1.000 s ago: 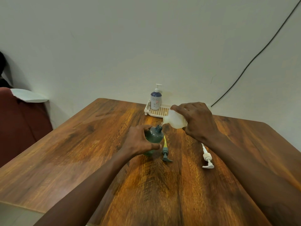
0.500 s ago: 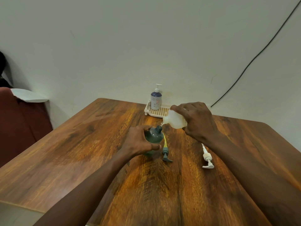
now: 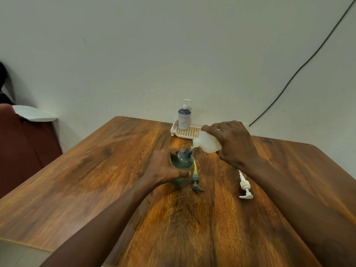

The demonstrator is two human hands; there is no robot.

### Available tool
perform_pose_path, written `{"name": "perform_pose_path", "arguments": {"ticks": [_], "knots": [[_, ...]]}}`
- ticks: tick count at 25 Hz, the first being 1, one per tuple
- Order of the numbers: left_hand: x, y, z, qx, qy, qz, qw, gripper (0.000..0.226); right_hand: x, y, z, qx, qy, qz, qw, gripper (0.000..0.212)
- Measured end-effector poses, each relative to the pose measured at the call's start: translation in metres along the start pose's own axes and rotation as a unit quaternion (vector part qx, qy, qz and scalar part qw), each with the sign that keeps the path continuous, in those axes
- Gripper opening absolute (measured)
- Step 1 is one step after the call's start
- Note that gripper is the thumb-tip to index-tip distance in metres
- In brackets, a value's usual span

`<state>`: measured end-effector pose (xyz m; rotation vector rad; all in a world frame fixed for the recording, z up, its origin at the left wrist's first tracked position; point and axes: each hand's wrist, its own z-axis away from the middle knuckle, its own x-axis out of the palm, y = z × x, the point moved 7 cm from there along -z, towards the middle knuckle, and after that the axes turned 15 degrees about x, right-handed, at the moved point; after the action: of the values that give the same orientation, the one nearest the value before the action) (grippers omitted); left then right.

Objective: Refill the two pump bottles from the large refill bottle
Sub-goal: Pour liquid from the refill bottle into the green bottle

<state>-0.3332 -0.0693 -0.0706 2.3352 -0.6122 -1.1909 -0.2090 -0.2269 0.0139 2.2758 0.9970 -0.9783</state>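
Observation:
My left hand (image 3: 165, 167) grips a round grey-green bottle (image 3: 182, 160) that stands upright on the wooden table (image 3: 96, 180) with its neck uncapped. My right hand (image 3: 234, 143) holds a translucent white refill bottle (image 3: 206, 142) tipped down to the left, its mouth just above the green bottle's neck, with a thin stream between them. A grey pump head with a yellow tube (image 3: 196, 179) lies right of the green bottle. Further right lies a white pump head (image 3: 245, 188). A blue pump bottle (image 3: 184, 117) with its pump fitted stands in a cream tray (image 3: 189, 132) at the back.
A dark cable (image 3: 300, 68) runs down the wall at the right. At the left stands a dark red chair (image 3: 25, 147) with a white sheet (image 3: 32, 113) on it. The table's near edge lies at the lower left.

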Motion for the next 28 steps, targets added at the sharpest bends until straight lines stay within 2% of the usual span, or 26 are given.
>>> {"name": "perform_pose_path", "arguments": {"ticks": [13,20,23,28], "knots": [[0.0014,-0.003,-0.0004,-0.008,0.002,-0.01,1.0,0.084,-0.0024,-0.0026,-0.0002,-0.009,0.01,-0.004,1.0,0.088],[0.0016,-0.0001,0.0009,-0.008,-0.001,0.005,1.0,0.076,-0.0022,-0.0043,0.0002,-0.013,0.013,-0.002,1.0,0.089],[0.0027,-0.0024,0.0009,-0.009,-0.003,0.003,1.0,0.083,-0.0017,-0.0042,0.0005,-0.009,0.01,-0.008,1.0,0.089],[0.0019,-0.0002,0.0001,-0.011,0.002,0.006,1.0,0.082,0.0013,-0.001,0.003,0.014,-0.007,-0.036,0.999,0.086]]}}
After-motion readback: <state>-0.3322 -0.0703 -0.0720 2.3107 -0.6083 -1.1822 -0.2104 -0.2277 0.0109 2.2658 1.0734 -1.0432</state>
